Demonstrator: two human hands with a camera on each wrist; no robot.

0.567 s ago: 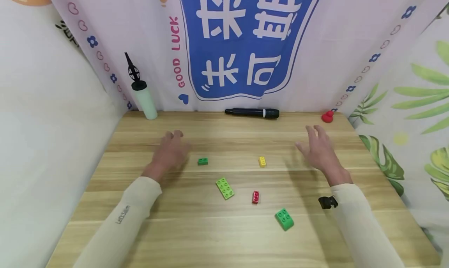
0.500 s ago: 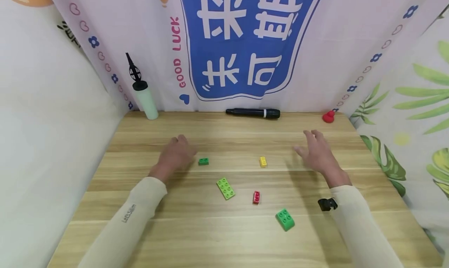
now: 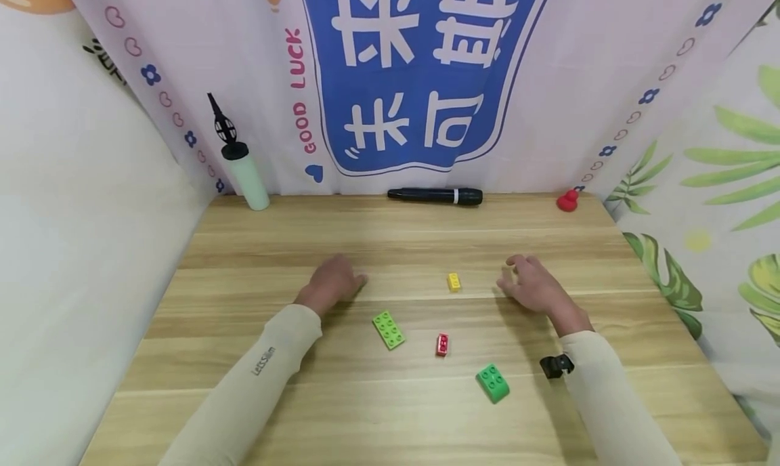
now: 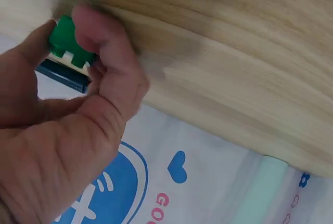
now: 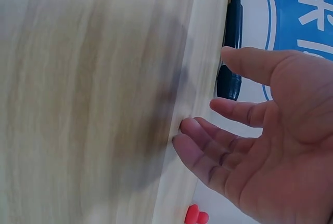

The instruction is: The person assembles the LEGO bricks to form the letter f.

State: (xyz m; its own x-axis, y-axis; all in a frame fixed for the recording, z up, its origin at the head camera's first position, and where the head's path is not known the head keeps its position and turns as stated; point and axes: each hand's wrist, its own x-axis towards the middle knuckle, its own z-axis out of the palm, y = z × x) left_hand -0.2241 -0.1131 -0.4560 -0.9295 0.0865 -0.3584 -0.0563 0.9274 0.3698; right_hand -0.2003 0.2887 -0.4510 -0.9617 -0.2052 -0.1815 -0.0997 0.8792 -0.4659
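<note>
My left hand [image 3: 332,284] is low over the left middle of the table. In the left wrist view it pinches a small green toy brick [image 4: 63,39] between thumb and fingers; the head view hides this brick behind the hand. My right hand [image 3: 533,286] hovers to the right of a small yellow brick [image 3: 453,282], holding nothing, its fingers loosely bent and spread. Nearer the front lie a light green eight-stud brick [image 3: 388,330], a small red brick [image 3: 442,345] and a green brick with a rounded end [image 3: 492,383].
Along the back edge of the wooden table [image 3: 390,418] lies a black microphone [image 3: 420,195]. A pale green hand pump [image 3: 246,178] stands at the back left, and a small red object [image 3: 568,201] sits at the back right. A printed cloth [image 3: 518,161] hangs behind.
My left hand has moved right and nearer, over the small green brick, and now pinches it. My right hand has come slightly nearer and left, its fingers more bent.
</note>
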